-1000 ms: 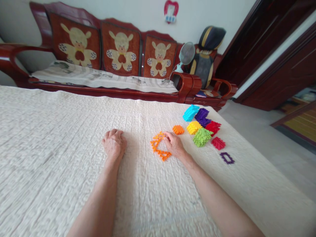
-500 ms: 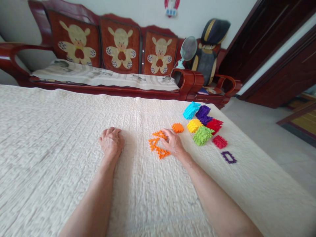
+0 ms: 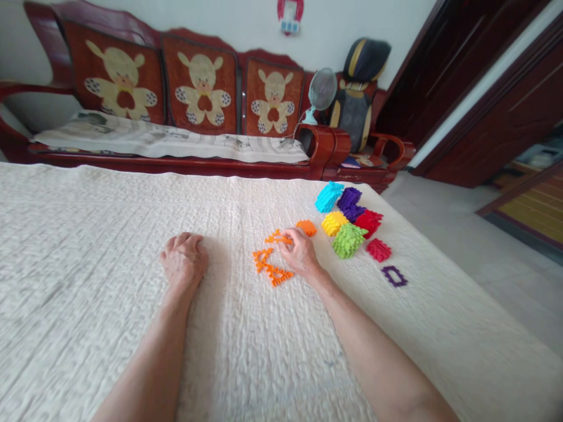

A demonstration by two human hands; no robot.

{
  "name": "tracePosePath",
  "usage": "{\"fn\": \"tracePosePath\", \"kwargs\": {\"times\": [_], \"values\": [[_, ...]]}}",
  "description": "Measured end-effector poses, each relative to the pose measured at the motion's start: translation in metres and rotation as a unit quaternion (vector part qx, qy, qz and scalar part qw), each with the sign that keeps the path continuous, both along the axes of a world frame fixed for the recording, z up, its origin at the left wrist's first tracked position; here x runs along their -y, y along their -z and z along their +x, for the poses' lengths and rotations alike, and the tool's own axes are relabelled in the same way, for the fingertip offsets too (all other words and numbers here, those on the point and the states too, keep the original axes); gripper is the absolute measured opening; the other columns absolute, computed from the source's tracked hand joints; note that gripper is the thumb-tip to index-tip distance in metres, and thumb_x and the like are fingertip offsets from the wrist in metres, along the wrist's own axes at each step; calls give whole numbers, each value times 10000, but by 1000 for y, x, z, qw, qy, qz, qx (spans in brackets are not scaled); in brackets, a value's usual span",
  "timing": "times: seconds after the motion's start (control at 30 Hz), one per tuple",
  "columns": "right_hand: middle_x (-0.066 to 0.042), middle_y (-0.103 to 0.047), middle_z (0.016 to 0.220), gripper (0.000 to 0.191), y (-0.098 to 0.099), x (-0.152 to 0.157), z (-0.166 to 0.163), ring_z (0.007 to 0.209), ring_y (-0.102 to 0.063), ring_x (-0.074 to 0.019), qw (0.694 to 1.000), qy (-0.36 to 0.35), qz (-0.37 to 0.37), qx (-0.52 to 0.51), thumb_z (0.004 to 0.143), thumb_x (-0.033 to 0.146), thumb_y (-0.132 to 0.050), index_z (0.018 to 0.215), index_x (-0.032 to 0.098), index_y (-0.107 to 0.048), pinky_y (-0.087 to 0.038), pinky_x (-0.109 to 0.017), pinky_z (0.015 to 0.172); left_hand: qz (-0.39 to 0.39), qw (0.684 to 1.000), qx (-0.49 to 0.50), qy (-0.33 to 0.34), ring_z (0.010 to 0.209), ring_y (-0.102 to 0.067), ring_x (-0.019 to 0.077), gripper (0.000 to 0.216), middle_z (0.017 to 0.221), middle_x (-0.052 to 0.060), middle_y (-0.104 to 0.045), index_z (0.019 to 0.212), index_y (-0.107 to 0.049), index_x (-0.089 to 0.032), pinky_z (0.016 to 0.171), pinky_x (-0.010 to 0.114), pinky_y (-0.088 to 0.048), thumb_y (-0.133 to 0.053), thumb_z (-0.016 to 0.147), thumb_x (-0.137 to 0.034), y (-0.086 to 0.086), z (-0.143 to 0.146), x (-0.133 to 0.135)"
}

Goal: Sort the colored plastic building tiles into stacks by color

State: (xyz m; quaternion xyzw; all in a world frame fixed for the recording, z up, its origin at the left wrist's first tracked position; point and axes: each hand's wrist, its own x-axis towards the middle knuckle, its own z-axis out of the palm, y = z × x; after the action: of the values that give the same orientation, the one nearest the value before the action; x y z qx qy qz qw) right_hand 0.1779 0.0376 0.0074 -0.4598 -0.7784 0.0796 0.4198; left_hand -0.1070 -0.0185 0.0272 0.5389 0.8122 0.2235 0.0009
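Note:
My right hand (image 3: 301,253) pinches an orange toothed frame piece (image 3: 275,237) between thumb and fingertips, low over the pale quilted cover (image 3: 246,340). Just below it lie two orange triangular frame pieces, an upper one (image 3: 260,258) and a lower one (image 3: 280,275), touching or nearly so. Behind my right hand sits a small orange stack (image 3: 308,227), partly hidden by the fingers. Well to the left, my left hand (image 3: 185,258) rests on the cover with its fingers curled in, and nothing shows in it.
To the right stand toothed stacks: light blue (image 3: 328,197), purple (image 3: 350,202), yellow (image 3: 333,224), green (image 3: 348,240), red (image 3: 369,222) and a smaller red one (image 3: 379,250). A purple frame (image 3: 394,276) lies nearest the right edge. Beyond is a wooden sofa (image 3: 220,167).
The upper orange piece, pinched by my right hand, now shows a wider gap from the other two. The whole view has shifted a little; my left hand stays resting on the cover.

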Motion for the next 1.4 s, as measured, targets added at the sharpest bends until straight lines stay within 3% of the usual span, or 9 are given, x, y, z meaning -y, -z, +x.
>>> {"fn": "tracePosePath", "kwargs": {"times": [0.13,0.27,0.77,0.97,1.07,1.13,1.27,1.4], "values": [[-89,-672,1020,233,-11,-14,25,1000,-616,-230,994,87,62,-33,812,151,-525,1016,205,-622,-505,-370,915,0,1000,6,1,1259,-512,306,306,1289,79,-654,1062,-718,-248,1032,515,-415,-454,916,-195,2,-1,-1],[-106,-671,1031,259,-7,-25,45,1024,-603,-245,986,138,86,-39,803,126,-473,1004,188,-623,-486,-398,946,3,1000,3,5,1264,-506,309,292,1290,73,-654,1066,-712,-250,1031,510,-412,-463,921,-205,4,-3,-1],[-114,-680,1006,208,12,-40,53,989,-612,-252,984,150,86,-46,838,203,-466,979,195,-618,-492,-421,943,-13,1000,-14,-1,1257,-516,303,340,1333,77,-645,1104,-721,-218,1041,501,-418,-428,932,-206,-1,1,0],[-126,-673,1046,211,5,-36,49,1036,-612,-257,982,142,115,-53,848,205,-471,996,192,-621,-491,-444,972,-11,1000,-14,0,1274,-510,316,339,1337,87,-642,1104,-721,-215,1044,518,-421,-427,936,-209,-1,1,1],[-124,-674,1065,194,-8,-23,40,1067,-608,-253,983,115,136,-52,863,201,-497,1000,193,-634,-485,-434,982,-13,1000,-15,-2,1275,-509,315,349,1340,87,-640,1109,-719,-213,1037,518,-425,-419,933,-204,-1,2,1],[-95,-685,991,162,-17,-9,30,1001,-627,-229,991,48,116,-38,862,181,-519,963,198,-644,-503,-391,934,-14,1000,-16,-2,1274,-508,314,352,1344,85,-638,1113,-717,-215,1032,516,-427,-416,931,-208,-1,2,1],[-33,-685,895,127,-29,23,13,889,-648,-175,987,-156,-21,17,817,139,-586,904,206,-651,-520,-321,858,-6,1000,-15,-2,1269,-509,309,344,1336,78,-640,1104,-714,-223,1034,508,-420,-421,925,-216,1,1,1],[-48,-664,1067,277,-34,46,8,1041,-630,-195,964,-226,-117,80,751,160,-698,1019,219,-660,-506,-356,952,1,1000,-4,5,1259,-508,313,334,1301,89,-652,1089,-720,-238,1023,518,-422,-432,921,-210,2,0,1]]}}
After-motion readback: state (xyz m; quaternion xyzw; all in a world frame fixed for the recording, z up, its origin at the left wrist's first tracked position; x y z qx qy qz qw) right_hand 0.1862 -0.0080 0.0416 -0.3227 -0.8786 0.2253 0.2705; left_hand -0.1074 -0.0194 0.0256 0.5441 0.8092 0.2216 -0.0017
